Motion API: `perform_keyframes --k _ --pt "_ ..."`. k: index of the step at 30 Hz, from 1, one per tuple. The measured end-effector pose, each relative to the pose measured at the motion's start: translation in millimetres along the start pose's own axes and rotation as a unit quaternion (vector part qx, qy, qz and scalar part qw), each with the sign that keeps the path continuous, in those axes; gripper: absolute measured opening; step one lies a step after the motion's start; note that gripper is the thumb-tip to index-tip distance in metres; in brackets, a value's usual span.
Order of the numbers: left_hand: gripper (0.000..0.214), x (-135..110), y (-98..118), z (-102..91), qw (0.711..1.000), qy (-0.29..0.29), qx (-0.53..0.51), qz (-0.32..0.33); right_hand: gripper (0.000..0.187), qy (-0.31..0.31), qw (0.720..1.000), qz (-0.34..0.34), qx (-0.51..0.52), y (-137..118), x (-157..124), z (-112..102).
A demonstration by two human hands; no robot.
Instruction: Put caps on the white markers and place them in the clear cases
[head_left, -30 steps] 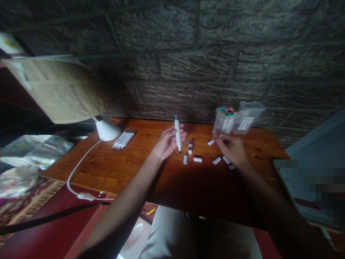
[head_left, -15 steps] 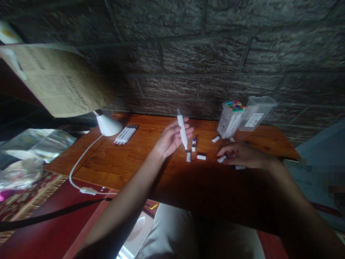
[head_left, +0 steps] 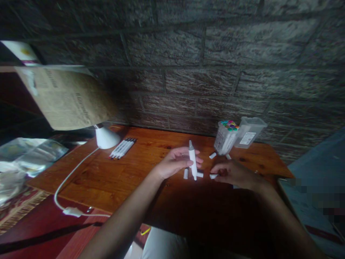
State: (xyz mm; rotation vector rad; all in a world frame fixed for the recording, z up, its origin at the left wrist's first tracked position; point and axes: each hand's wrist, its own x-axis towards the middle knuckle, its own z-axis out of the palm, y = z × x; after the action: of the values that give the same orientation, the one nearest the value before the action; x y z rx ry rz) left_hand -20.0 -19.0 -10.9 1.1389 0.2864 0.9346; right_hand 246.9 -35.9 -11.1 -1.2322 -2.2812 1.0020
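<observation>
Pointing grey-end up, slightly tilted marker (head_left: 192, 160)

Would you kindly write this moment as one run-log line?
left hand: grip on uncapped white marker | right hand: grip on white marker cap | beyond right hand: marker-filled clear case

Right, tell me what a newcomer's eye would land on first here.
Probably the big newsprint-patterned lampshade, at the left end of the wooden table. Next would likely come the white marker, held nearly upright in the left grip near the middle of the view, then the bright multicoloured marker ends in the clear case at the table's back right.
</observation>
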Motion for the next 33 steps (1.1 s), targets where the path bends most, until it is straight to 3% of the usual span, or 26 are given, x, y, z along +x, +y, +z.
perform_keyframes --k 7,13,16,19,23,29,33 --pt "0.035 -0.1 0.2 -2.1 1.000 0.000 0.017 -0.006 0.024 0.021 0.999 0.004 0.038 -1.1 -4.5 -6.3" --pt "0.038 3.6 4.6 0.2 0.998 0.068 0.017 0.001 0.026 0.165 0.985 0.027 0.031 21.5 -16.9 -36.8" --pt "0.040 8.0 6.6 -0.3 0.995 0.095 0.008 0.005 0.018 0.194 0.979 0.069 0.008 33.9 -27.3 -52.6" --pt "0.034 10.4 6.9 0.6 0.993 0.113 0.010 0.012 0.010 0.154 0.981 0.116 -0.025 35.3 -33.5 -59.6" --pt "0.031 10.6 5.5 3.2 0.992 0.122 0.019 0.013 0.011 0.092 0.984 0.150 -0.028 20.1 -27.6 -51.0" --pt "0.035 11.6 4.8 4.7 0.991 0.131 0.011 0.017 0.024 -0.008 0.995 0.078 0.054 -5.4 -19.1 -31.6" --pt "0.035 11.6 4.5 3.8 0.991 0.135 0.006 0.023 0.027 -0.069 0.992 0.100 0.016 -1.6 -30.6 -38.9"
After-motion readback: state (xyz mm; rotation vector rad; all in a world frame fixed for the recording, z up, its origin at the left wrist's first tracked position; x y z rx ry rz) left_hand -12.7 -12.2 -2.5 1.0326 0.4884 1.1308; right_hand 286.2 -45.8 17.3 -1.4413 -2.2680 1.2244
